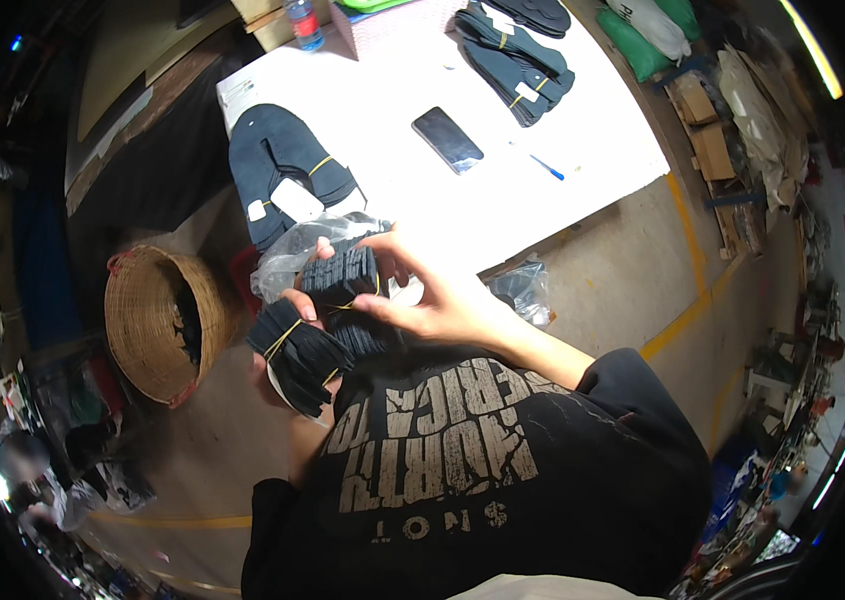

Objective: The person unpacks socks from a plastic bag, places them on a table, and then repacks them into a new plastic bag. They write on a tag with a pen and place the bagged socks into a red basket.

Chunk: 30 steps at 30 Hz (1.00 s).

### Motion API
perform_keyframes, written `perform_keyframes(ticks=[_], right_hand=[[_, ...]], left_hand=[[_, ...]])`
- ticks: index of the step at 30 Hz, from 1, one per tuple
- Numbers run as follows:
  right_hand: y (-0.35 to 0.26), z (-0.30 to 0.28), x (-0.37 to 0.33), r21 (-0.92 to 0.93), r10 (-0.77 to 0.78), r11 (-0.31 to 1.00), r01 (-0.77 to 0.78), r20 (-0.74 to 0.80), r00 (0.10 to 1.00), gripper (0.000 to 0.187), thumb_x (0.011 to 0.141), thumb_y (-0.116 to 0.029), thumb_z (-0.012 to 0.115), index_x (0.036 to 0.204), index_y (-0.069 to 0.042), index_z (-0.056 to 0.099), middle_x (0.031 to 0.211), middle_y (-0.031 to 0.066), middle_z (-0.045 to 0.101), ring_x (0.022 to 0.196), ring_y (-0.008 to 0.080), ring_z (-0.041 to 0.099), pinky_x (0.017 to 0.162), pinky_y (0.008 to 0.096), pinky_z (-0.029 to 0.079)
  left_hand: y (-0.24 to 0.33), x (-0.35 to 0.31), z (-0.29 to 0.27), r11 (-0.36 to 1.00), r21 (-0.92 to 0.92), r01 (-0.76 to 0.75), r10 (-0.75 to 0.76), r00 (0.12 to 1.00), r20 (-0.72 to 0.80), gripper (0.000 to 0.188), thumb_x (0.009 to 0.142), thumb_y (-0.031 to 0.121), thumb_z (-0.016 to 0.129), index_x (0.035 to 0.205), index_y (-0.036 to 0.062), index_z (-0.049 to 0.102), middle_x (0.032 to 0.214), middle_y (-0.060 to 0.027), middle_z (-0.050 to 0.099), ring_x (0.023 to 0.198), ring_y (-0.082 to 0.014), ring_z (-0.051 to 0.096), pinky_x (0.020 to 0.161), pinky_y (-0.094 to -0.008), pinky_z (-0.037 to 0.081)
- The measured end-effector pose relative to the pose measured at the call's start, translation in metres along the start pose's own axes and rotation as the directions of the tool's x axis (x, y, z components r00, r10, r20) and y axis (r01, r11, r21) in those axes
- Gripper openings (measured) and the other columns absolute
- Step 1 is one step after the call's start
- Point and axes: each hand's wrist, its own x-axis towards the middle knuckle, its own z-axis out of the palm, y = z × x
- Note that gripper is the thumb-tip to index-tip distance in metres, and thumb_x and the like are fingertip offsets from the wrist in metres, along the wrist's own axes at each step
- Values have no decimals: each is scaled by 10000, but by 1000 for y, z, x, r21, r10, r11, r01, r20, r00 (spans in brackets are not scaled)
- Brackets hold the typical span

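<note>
Close to my body I hold a bundle of dark fabric pieces (293, 350), stacked in layers with yellow bands around it. My left hand (305, 312) is closed around its left side and underside, partly hidden by the fabric. From the right, my right hand (421, 290) grips the upper stack, thumb on the near side and fingers on the far side. A crumpled clear plastic bag (288, 250) lies just beyond the bundle, by the table corner. Past it on the white table rests a larger stack of dark cut pieces (273, 140) with a yellow band and a white tag.
The white table (373, 150) bears a phone (448, 140), a blue pen (548, 167), more banded dark stacks (513, 70), a bottle (304, 25) and a pink box (393, 30). A wicker basket (143, 320) stands left on the floor; cardboard (711, 150) lies at the right.
</note>
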Motion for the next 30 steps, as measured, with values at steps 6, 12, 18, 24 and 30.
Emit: perform_keyframes(ticks=[6, 12, 18, 24, 30], right_hand=[[11, -2, 0, -76, -47, 996, 48, 11, 999, 598, 857, -320, 886, 1330, -61, 627, 1079, 112, 619, 981, 212, 633, 816, 347, 532], [16, -6, 4, -273, -263, 933, 233, -80, 961, 501, 910, -293, 787, 1293, -26, 606, 1186, 190, 602, 1129, 358, 602, 979, 438, 482], [33, -22, 4, 51, -24, 999, 11, 266, 964, 684, 969, -333, 688, 1506, -20, 403, 1354, 266, 586, 1258, 403, 587, 1069, 444, 453], [47, -56, -1, -210, 209, 973, -101, 594, 777, 812, 1008, -360, 653, 1646, -119, 213, 1271, 290, 672, 1108, 423, 698, 947, 445, 534], [56, -47, -3, -13, 194, 972, -236, 613, 766, 777, 1010, -303, 694, 1623, -61, 284, 1335, 253, 626, 1237, 357, 614, 1066, 434, 468]], left_hand=[[-5, 5, 6, 998, 3, 61, -61, 998, 23, 517, 854, 449, 825, 1066, 90, 521, 1619, -199, 259, 1487, -522, 331, 1109, -676, 487], [-11, -1, -2, 963, -215, 161, -173, 984, -41, 546, 878, 497, 794, 1120, 96, 513, 1499, -226, 449, 1434, -491, 425, 1102, -667, 492], [-29, -8, -34, 818, -543, 191, -253, 966, -42, 462, 979, 461, 677, 1211, 98, 511, 1444, -198, 526, 1393, -434, 484, 1109, -635, 463], [-34, -3, -24, 788, -556, 263, -349, 936, -52, 555, 989, 527, 635, 1239, 44, 525, 1468, -214, 469, 1452, -480, 387, 1131, -662, 435], [-29, -10, -19, 842, -509, 180, -360, 890, -279, 633, 1023, 492, 560, 1297, -75, 498, 1141, -183, 559, 939, -272, 550, 816, -459, 511]])
